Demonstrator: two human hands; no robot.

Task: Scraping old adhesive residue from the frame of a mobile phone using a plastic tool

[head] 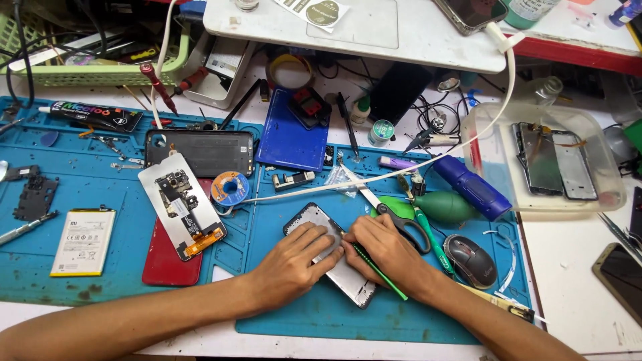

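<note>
While the left hand (294,257) lies flat and open on a grey phone frame (334,257), pinning it to the blue work mat (301,321), the right hand (384,251) is closed around a thin green tool (381,273) whose tip meets the frame's edge between the two hands. The frame sits at about six o'clock on the crowded table (575,301), tilted with one corner toward eleven o'clock. At twelve o'clock from the right hand lie scissors (394,214) and a green air blower (445,206); a computer mouse (470,259) rests at three o'clock. Toward nine o'clock sit an opened phone with exposed boards (182,207), a red back cover (170,264) beneath it and a white battery (83,242). A clear tray of phone parts (545,157) stands at two o'clock. Good practice here, judging from the grip, would be a shallow tool angle, steady downward pressure from the flat hand and short, light strokes along the edge, so that the thin frame neither bends nor slides.
</note>
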